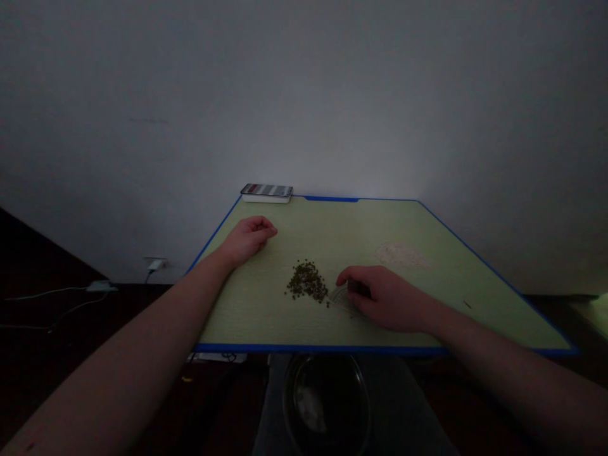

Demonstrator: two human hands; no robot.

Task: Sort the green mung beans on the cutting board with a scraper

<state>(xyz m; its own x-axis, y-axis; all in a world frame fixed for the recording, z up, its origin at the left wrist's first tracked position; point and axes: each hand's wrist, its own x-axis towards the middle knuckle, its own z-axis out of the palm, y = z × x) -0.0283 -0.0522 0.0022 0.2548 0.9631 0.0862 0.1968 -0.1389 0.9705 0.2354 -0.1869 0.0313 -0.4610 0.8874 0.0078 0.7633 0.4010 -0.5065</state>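
We can read no text, label, brand or number here. The nearest thing to writing that we see is on the phone-like device [266,189] at the far left corner of the table [342,234]: its face shows pale bands and a dark red patch toward its left, but they are too small and blurred for us to make out any letters or figures. We cannot make out lettering on the white block [266,199] beneath it, or on the white plug [156,265] low on the dim wall [304,95].
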